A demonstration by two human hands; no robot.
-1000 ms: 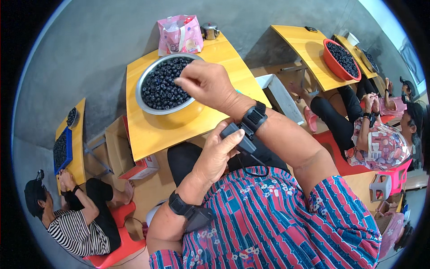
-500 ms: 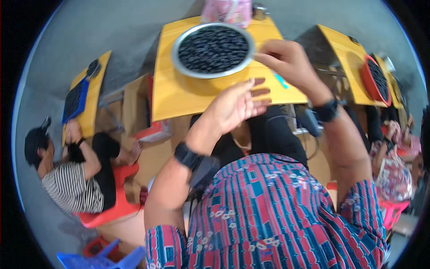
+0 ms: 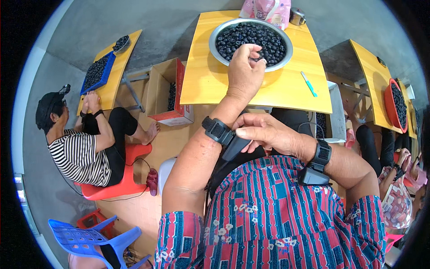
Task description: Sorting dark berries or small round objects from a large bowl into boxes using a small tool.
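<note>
Silver-coloured metal is shown by the wide round bowl (image 3: pixel 289 48), which is set on a yellow wooden table (image 3: pixel 251 94) and filled with round blue-black berries (image 3: pixel 253 36). Over the bowl's near rim the left hand (image 3: pixel 245 71) is held, its fingers half curled toward the thumb; whether a berry is pinched there cannot be told. Nearer the body than the bowl, the right hand (image 3: pixel 273 133) is held with bent fingers and thumb brought against a black box-shaped device (image 3: pixel 236 149) strapped to the left wrist; how firmly it is gripped cannot be told. The left forearm is stretched toward the bowl, the right one bent inward across the body. Part of the bowl's near side is hidden by the left hand. Behind the bowl a pink printed bag (image 3: pixel 274 12) and a small metal pot (image 3: pixel 297 16) are stood; right of it, a slim turquoise tool (image 3: pixel 309 84) is laid. Well left of the bowl, a blue rectangular tray (image 3: pixel 108 69) is filled with berries.
</note>
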